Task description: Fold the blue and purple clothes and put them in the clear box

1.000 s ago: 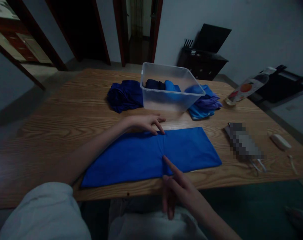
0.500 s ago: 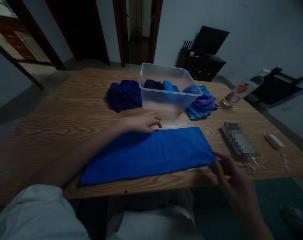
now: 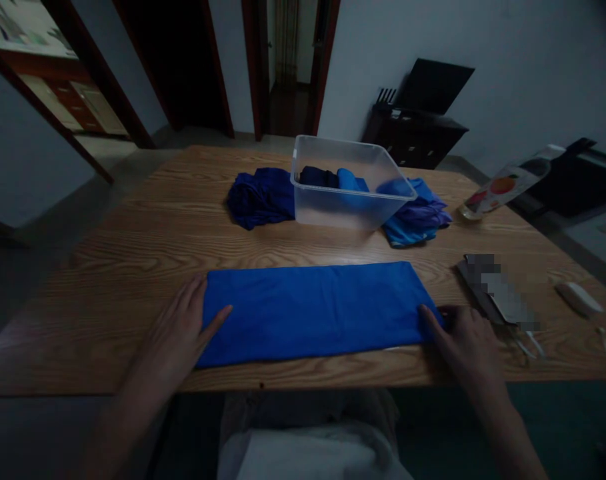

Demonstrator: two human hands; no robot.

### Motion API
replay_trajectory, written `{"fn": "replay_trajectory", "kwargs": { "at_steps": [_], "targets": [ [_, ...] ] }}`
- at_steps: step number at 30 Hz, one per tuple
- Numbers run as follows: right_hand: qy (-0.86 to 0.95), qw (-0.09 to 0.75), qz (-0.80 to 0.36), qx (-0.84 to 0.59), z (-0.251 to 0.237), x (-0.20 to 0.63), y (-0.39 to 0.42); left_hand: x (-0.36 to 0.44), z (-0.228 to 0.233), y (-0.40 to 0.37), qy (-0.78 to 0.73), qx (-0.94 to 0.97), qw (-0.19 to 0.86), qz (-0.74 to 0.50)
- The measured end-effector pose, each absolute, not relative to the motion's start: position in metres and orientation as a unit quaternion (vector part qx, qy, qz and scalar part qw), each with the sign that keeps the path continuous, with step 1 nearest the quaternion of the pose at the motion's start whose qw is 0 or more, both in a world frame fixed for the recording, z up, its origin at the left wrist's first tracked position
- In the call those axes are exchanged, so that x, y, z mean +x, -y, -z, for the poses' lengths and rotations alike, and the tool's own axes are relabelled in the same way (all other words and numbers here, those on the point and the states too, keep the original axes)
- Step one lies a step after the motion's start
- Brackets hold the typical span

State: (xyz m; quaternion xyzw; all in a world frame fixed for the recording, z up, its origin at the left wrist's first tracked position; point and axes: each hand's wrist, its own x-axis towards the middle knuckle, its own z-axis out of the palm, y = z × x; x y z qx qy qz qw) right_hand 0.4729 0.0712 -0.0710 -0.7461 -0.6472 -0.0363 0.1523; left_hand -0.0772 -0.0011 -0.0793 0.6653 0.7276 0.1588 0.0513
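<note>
Blue cloth (image 3: 303,310) lies flat in front of me, near the front edge of the wooden surface (image 3: 123,267). From my head camera, the only view, I see it as a long strip, with its long side going from left to right. It looks mostly smooth, with only weak creases about the middle.

My left fingers (image 3: 191,297) are at the left end: the thumb rests on top of the cloth and stands well apart from the others, which lie along the outer side of the edge. My right fingers (image 3: 435,325) are at the right end, close to the near corner. There the thumb is over the cloth and the forefinger is bent just beside the edge; whether they pinch the corner or only touch it, I cannot tell.

About how far this is: I judge that the flattening is nearly done, and the cloth is not rolled and not in the clear box (image 3: 327,212), which stands behind it. Inside the box there are already a dark bundle (image 3: 317,177) and a bright blue roll (image 3: 349,180). Two loose heaps are outside, so they seem left undone: a navy heap (image 3: 263,197) left of the box, and a blue-purple heap (image 3: 417,217) at its right.
</note>
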Motion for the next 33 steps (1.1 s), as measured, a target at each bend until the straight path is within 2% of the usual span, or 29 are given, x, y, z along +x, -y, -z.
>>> {"fn": "replay_trajectory", "kwargs": {
  "at_steps": [3, 7, 18, 23, 26, 29, 33],
  "targets": [
    [0.667, 0.111, 0.049, -0.735, 0.074, 0.471, -0.071, -0.055, 0.085, 0.023, -0.782, 0.587, 0.048, -0.205],
    [0.671, 0.12, 0.034, -0.731, 0.074, 0.468, -0.071, -0.031, 0.078, 0.025, -0.799, 0.539, 0.038, -0.264],
    [0.466, 0.363, -0.264, -0.762, 0.052, 0.442, -0.069, -0.03, 0.078, 0.024, -0.817, 0.47, 0.117, -0.314],
    [0.488, 0.429, -0.212, -0.729, 0.036, 0.42, -0.069, -0.029, 0.081, 0.025, -0.806, 0.477, 0.13, -0.325],
    [0.578, 0.416, -0.167, -0.681, 0.022, 0.391, -0.065, -0.025, 0.08, 0.024, -0.799, 0.463, 0.129, -0.361],
    [0.681, 0.348, -0.129, -0.631, 0.014, 0.349, -0.059, -0.02, 0.073, 0.024, -0.781, 0.444, 0.135, -0.417],
    [0.804, 0.288, -0.091, -0.513, 0.028, 0.302, -0.05, -0.012, 0.059, 0.025, -0.764, 0.402, 0.141, -0.485]
  ]
}}
